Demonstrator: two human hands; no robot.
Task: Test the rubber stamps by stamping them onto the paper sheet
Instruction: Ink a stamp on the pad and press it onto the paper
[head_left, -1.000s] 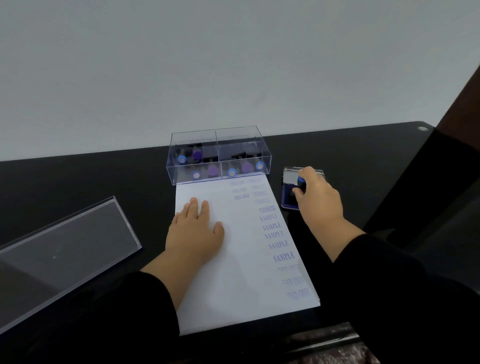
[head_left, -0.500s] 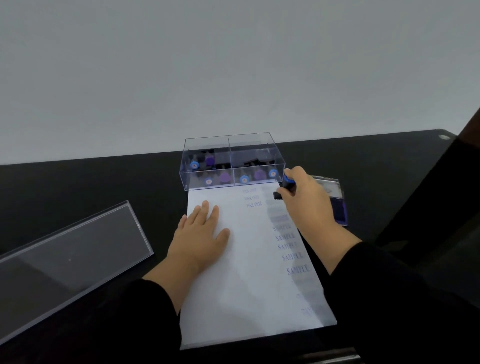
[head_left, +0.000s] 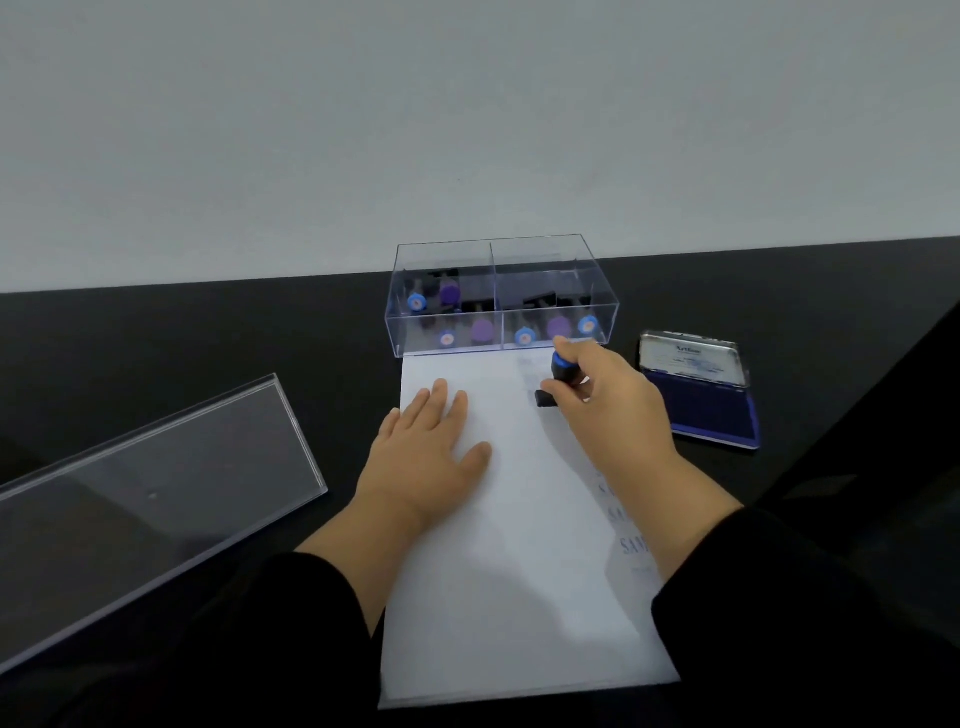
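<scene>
Stamp (head_left: 558, 382) gripped in right hand's (head_left: 608, 405) fingers, freshly carried from ink pad (head_left: 706, 410) at three o'clock onto paper (head_left: 519, 597); left hand (head_left: 426, 457) flat, pinning it.

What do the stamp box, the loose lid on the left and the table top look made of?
Stamp box: clear hard plastic, probably acrylic; the stamps show through glossy walls. Lid: seemingly the same clear plastic, with bright edges and reflections. Table: smooth black surface with a dull sheen; material unclear.

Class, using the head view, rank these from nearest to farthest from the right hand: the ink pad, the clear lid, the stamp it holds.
1. Stamp, gripped in the right hand.
2. Ink pad, just to its right.
3. Clear lid, far left on the table.
</scene>
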